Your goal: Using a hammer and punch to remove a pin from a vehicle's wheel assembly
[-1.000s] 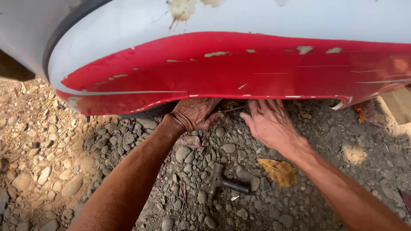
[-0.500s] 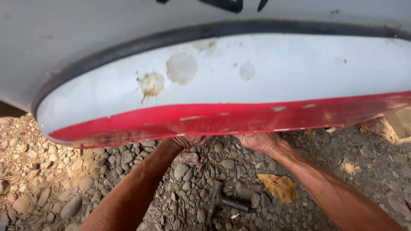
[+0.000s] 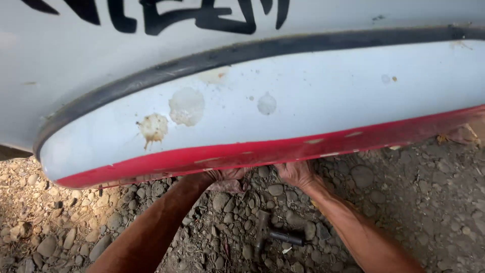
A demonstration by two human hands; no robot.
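Under the red fender edge (image 3: 283,149), left hand (image 3: 228,178) and right hand (image 3: 295,173), fingers hidden, grip impossible to tell.

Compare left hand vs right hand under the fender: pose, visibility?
The left hand shows curled knuckles over the gravel; the right hand shows only its back. The left hand sits lower and more exposed; the right hand is tucked further up. Both reach under the red fender edge, fingers hidden.
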